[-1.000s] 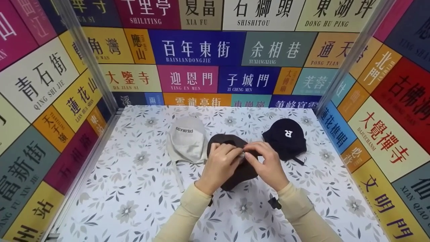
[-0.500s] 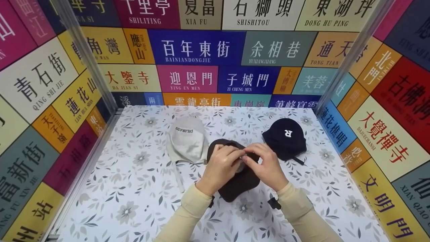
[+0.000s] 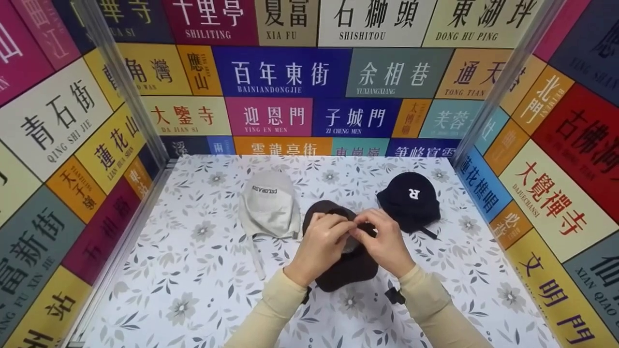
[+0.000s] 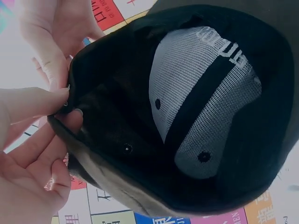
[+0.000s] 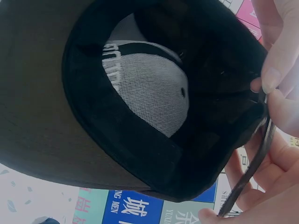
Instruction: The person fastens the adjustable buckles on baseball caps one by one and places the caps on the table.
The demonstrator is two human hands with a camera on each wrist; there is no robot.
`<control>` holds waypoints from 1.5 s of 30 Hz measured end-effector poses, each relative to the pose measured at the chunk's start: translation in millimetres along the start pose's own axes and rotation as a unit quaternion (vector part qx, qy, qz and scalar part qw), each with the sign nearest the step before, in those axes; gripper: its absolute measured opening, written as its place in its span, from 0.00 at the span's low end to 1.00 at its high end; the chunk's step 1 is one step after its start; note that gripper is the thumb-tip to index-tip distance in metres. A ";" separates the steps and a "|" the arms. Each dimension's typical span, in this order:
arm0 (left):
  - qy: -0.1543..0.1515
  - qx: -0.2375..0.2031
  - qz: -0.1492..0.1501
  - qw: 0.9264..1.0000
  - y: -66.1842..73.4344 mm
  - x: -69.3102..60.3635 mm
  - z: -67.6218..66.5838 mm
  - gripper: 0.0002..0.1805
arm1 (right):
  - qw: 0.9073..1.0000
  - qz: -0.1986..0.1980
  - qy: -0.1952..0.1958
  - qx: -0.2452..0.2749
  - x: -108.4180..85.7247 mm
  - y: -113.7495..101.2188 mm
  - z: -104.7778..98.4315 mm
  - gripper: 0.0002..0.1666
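A dark brown baseball cap (image 3: 348, 275) is held between both hands, its brim toward the person. My left hand (image 3: 319, 249) pinches the back edge of the cap beside the strap fastening. My right hand (image 3: 385, 241) pinches the same spot from the other side, fingertips close to the left ones. In the right wrist view a dark strap (image 5: 247, 175) trails from the pinched spot across the right hand's fingers. White mesh lining (image 4: 191, 60) shows inside the cap in the left wrist view. The fastening itself is mostly covered by fingers.
A light cap lettered COLORADO (image 3: 271, 208) lies left of the hands, its strap (image 3: 256, 258) trailing forward. A navy cap with a white R (image 3: 408, 198) lies to the right. Sign-printed panels (image 3: 283, 72) stand behind and beside the floral tabletop (image 3: 193, 290).
The brown cap's brim has swung nearer the person and slightly right, baring more of its opening. Both hands keep nearly the same place, fingertips shifting slightly. The other caps lie as before.
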State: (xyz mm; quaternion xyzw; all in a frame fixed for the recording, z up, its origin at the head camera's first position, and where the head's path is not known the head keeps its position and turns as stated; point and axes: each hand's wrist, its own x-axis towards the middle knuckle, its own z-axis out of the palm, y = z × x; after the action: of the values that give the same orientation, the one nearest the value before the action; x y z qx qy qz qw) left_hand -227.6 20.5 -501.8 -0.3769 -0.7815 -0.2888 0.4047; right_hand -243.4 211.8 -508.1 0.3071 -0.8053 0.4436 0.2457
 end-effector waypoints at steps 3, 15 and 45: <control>-0.003 0.001 -0.001 1.000 0.4 -1.4 -0.3 0.09 | 1.000 -0.005 -0.001 -0.001 -0.8 0.5 1.1 0.08; 0.000 -0.001 -0.004 1.000 -3.1 -3.0 -0.6 0.06 | 1.000 -0.003 0.012 0.021 4.4 -17.9 3.1 0.11; -0.015 0.101 0.065 0.993 -4.5 7.6 -8.7 0.13 | 0.992 0.110 -0.051 0.045 47.0 -28.6 -40.8 0.21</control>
State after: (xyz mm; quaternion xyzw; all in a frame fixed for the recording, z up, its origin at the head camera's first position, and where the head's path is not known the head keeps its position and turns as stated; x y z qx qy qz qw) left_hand -230.7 14.1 -491.6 -0.3887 -0.7864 -0.1760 0.4466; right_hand -250.4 222.2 -440.8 0.2499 -0.8247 0.4876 0.1400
